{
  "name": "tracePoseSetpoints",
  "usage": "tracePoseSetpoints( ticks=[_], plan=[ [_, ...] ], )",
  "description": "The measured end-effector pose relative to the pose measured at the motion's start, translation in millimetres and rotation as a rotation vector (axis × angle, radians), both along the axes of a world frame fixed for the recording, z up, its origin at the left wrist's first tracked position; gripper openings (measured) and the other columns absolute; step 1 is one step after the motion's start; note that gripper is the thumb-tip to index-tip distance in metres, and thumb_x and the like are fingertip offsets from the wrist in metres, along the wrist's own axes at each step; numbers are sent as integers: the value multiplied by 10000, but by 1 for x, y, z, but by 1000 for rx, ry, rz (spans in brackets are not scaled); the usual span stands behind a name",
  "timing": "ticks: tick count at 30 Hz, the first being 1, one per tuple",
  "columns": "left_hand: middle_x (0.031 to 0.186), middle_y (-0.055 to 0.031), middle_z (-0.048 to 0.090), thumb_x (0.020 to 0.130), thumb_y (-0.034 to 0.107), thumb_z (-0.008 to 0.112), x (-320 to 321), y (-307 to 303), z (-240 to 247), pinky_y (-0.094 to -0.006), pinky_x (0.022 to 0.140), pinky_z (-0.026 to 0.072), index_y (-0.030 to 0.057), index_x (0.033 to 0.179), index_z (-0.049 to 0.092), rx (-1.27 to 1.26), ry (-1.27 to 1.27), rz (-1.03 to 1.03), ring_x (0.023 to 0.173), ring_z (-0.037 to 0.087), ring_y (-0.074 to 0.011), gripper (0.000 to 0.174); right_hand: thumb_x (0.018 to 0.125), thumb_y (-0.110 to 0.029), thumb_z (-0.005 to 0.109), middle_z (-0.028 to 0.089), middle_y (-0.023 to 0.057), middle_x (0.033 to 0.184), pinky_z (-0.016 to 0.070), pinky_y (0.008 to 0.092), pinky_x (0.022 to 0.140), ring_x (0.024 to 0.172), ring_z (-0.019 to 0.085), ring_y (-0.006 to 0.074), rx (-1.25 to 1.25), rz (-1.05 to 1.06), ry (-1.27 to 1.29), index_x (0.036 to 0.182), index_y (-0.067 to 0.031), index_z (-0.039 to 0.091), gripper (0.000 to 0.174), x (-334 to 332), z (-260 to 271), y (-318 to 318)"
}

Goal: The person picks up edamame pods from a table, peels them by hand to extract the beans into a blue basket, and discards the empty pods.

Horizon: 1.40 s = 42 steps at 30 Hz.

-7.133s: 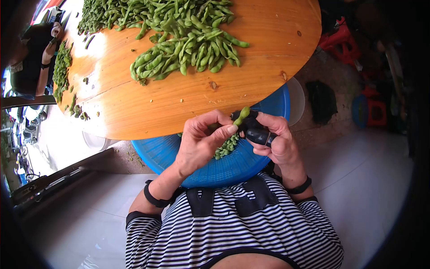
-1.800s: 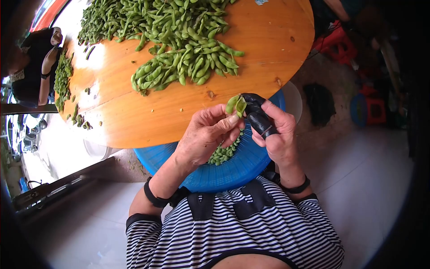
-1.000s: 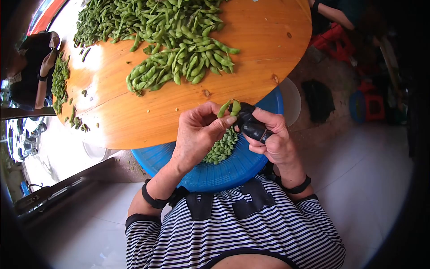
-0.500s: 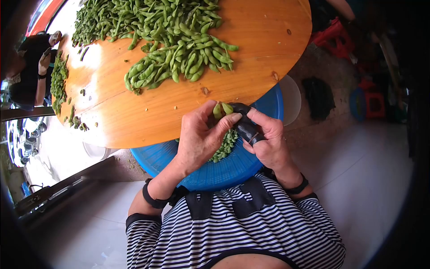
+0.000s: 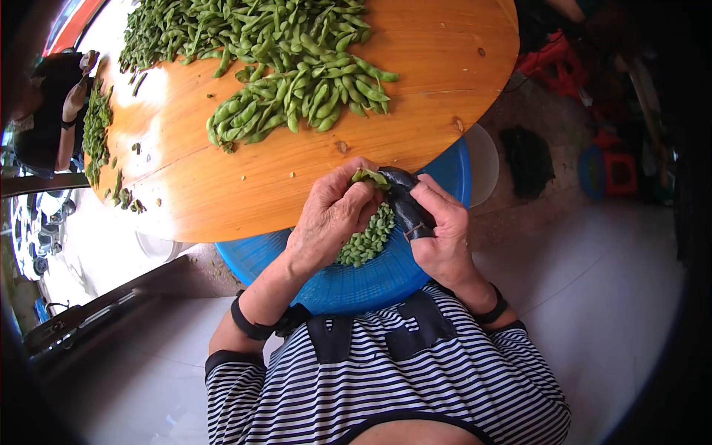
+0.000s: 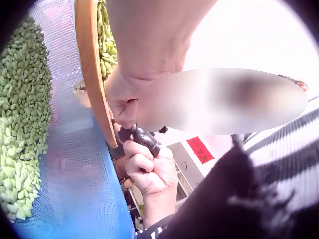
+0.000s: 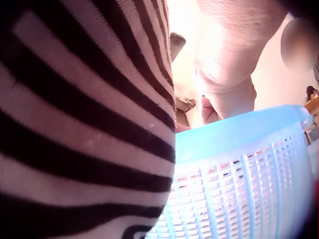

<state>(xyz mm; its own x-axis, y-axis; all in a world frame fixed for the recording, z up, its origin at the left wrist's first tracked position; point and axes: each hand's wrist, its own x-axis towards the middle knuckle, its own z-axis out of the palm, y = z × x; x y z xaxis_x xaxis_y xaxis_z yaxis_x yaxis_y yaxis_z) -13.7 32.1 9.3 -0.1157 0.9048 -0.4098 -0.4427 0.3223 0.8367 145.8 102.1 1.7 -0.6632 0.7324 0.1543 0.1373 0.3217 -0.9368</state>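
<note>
My left hand [image 5: 322,219] pinches a green edamame pod [image 5: 367,176] near the table's front edge. Close against it, my right hand [image 5: 443,241] wears black coverings [image 5: 408,211] on thumb and forefinger and grips the pod's other end with them. Part of the pod is hidden by the fingers. Beneath both hands stands a blue mesh basket [image 5: 356,293] with shelled green beans [image 5: 363,248] inside. These beans fill much of the left wrist view, where the covered right thumb shows by the left hand. The right wrist view shows the basket's side below a hand.
Many whole pods [image 5: 297,85] are heaped on the round-edged wooden table [image 5: 215,208]. Smaller scraps [image 5: 96,133] lie at its left edge, near another person [image 5: 48,111]. A pale tub [image 5: 483,167] and a red stool [image 5: 556,67] stand on the right.
The split pod, its halves sticking up earlier, now lies lower and flatter between the fingers. My left thumb has drawn back slightly and the left hand has turned over it.
</note>
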Motion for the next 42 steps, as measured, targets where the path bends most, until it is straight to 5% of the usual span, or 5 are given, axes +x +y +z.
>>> tracePoseSetpoints(
  ticks=[24,33,37,39,42],
  plan=[
    [797,33,552,879,99,698,2,-3,-1,-179,510,362,10,940,641,150,235,111,604,454,-19,121,725,129,447,501,-27,824,370,168,610,693,439,21,-792,54,120,1140,36,620,459,16,20,21],
    [681,36,555,843,77,729,-2,-3,0,-180,431,317,27,921,653,92,-19,93,496,436,-25,119,766,122,460,569,9,834,419,196,633,730,508,53,-136,-163,-82,1089,38,617,369,11,19,20],
    [689,36,566,839,60,730,2,1,5,-176,419,293,20,926,660,99,127,138,492,427,-18,118,749,108,464,542,-21,762,409,190,605,673,471,35,-495,-11,-15,1010,49,621,310,15,36,20],
    [823,13,631,833,33,731,2,1,9,-193,665,465,-12,928,665,36,102,117,752,552,-36,124,746,97,459,526,-34,745,394,184,580,650,449,24,-550,56,-11,1005,50,621,309,22,28,23],
    [846,3,649,836,12,720,4,2,6,-193,674,469,-24,901,661,72,148,145,758,561,-39,95,735,72,441,489,-56,722,340,163,516,615,403,-6,-670,139,28,991,45,622,314,22,29,23]
  ],
)
